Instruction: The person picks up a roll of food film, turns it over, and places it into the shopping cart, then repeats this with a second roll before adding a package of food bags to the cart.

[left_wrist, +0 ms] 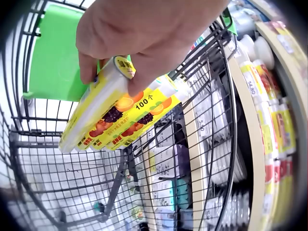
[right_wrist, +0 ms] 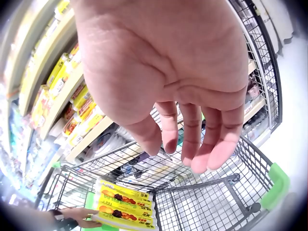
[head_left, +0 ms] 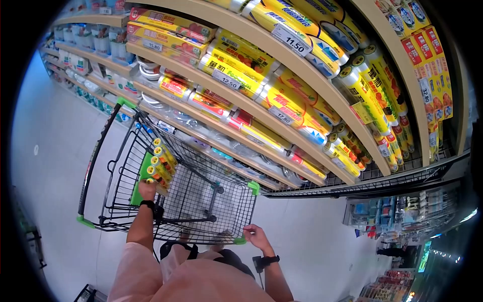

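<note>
Looks down, in the head view, on a cart (head_left: 234,211) with a left hand (head_left: 147,190) at 8 o'clock, by the near end of a row of yellow rolls (head_left: 165,160) lying against a green panel (head_left: 142,173). Seems, by judgement, to be at the step of setting the rolls in order inside the cart; calls next for settling the end one flush with its neighbours, then easing off the grip. Shows a right hand (head_left: 256,237) at 6 o'clock, near the cart's green corner. Reads 11.50 on a price tag (head_left: 291,40) at 1 o'clock, 12.50 close to 12, 15.80 at 11, 32.80 at 2, and 萬和 on shelf packs (head_left: 216,65).

Shows, in the left wrist view, thumb and fingers bent at 12 o'clock, pinching the top end of a tilted roll (left_wrist: 94,108). Reads "100个" beside printed fruit on a neighbouring roll, and perhaps 14.80 on a blurred tag (left_wrist: 249,85) at 2 o'clock.

Shows, in the right wrist view, a palm at 12 o'clock with fingers loosely bent toward 6, holding nothing, above the cart; shows the rolls at 7 o'clock beside the left hand.
</note>
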`<control>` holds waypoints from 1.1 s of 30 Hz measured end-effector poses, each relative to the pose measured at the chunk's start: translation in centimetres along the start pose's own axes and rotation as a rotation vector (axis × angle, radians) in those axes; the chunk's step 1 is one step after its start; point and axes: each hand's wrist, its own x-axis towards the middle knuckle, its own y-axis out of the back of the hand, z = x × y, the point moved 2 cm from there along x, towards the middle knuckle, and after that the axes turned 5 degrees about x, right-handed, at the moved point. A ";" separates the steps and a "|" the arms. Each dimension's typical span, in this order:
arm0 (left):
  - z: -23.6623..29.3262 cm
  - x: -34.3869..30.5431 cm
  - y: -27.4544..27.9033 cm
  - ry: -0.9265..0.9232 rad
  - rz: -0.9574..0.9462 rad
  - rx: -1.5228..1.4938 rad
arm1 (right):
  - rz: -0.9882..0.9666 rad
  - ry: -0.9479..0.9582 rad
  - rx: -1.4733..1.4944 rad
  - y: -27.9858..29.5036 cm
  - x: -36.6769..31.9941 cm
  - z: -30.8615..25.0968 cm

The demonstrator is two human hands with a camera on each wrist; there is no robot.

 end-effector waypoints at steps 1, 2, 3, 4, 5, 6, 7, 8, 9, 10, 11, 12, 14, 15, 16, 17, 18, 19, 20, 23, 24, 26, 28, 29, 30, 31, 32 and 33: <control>-0.3 -0.9 0.5 -0.061 -0.013 0.086 | -0.020 -0.005 0.004 0.0 -0.1 -0.6; -0.7 -2.0 0.9 -0.057 -0.017 0.195 | -0.041 -0.011 0.009 -0.3 -0.1 -1.2; 1.2 0.2 0.5 -0.098 0.003 0.264 | -0.021 0.035 0.039 -0.9 2.4 -2.9; 0.5 -0.8 1.4 -0.093 -0.049 0.296 | -0.026 0.021 0.070 -1.4 1.9 -3.2; 0.6 -1.9 2.6 -0.090 -0.103 0.325 | -0.026 0.007 0.101 -1.7 1.5 -3.5; 0.6 -2.7 3.4 -0.139 -0.121 0.230 | -0.034 0.010 0.127 -1.9 1.2 -3.6; 0.9 -3.1 3.9 -0.195 -0.136 0.129 | -0.057 0.031 0.116 -1.9 1.5 -3.8; 1.3 -3.5 4.3 -0.251 -0.152 0.026 | -0.079 0.052 0.103 -1.8 1.7 -4.1; 2.6 -4.7 5.6 -0.297 -0.150 -0.067 | -0.100 0.073 0.092 -1.8 1.8 -4.2; 4.5 -6.5 7.6 -0.342 -0.151 -0.157 | -0.105 0.062 0.100 -1.8 1.8 -4.1; 5.9 -7.8 8.9 -0.388 -0.151 -0.251 | -0.108 0.054 0.106 -1.8 2.0 -3.8; 6.2 -8.3 9.6 -0.405 -0.161 -0.310 | -0.112 0.047 0.112 -1.8 2.1 -3.9; 6.1 -8.4 10.2 -0.386 -0.166 -0.501 | -0.129 0.025 0.135 -1.8 2.3 -4.1; 6.1 -8.3 10.5 -0.375 -0.168 -0.596 | -0.138 0.015 0.146 -1.9 2.5 -4.4; 8.1 -9.6 11.6 -0.298 -0.226 -0.689 | -0.117 0.041 0.170 -2.1 2.3 -5.4; 9.3 -10.4 11.9 -0.272 -0.273 -0.763 | -0.097 0.066 0.195 -2.5 2.0 -6.3; 10.4 -10.9 12.2 -0.246 -0.318 -0.837 | -0.078 0.091 0.220 -2.8 1.7 -7.7; 11.5 -11.6 12.4 -0.218 -0.363 -0.909 | -0.046 0.087 0.294 -2.9 1.1 -9.2; 13.2 -12.8 12.7 -0.249 -0.375 -0.951 | -0.017 0.080 0.365 -3.0 0.4 -11.0; 15.7 -14.3 12.1 -0.273 -0.428 -1.010 | -0.051 0.127 0.498 -2.2 0.1 -11.7; 16.3 -14.6 11.8 -0.297 -0.458 -1.012 | -0.064 0.141 0.550 -1.9 -0.4 -12.6; 18.1 -16.1 11.9 -0.324 -0.446 -0.997 | -0.058 0.157 0.661 -1.3 -0.7 -12.6; 18.5 -16.4 11.7 -0.331 -0.563 -1.062 | -0.044 0.186 0.744 -0.4 -1.0 -12.5; 19.6 -17.3 12.0 -0.332 -0.617 -1.103 | -0.033 0.203 0.792 0.1 -1.1 -12.5; 20.1 -17.5 12.0 -0.346 -0.655 -1.071 | 0.004 0.220 0.844 0.4 -1.1 -12.8; 20.4 -17.7 11.9 -0.357 -0.695 -1.041 | 0.040 0.242 0.890 0.5 -1.6 -13.9; 20.6 -17.8 11.9 -0.366 -0.735 -1.014 | 0.083 0.298 0.883 0.8 -1.2 -13.6; 21.2 -18.2 12.2 -0.387 -0.773 -0.924 | 0.125 0.355 0.872 1.0 -0.9 -13.4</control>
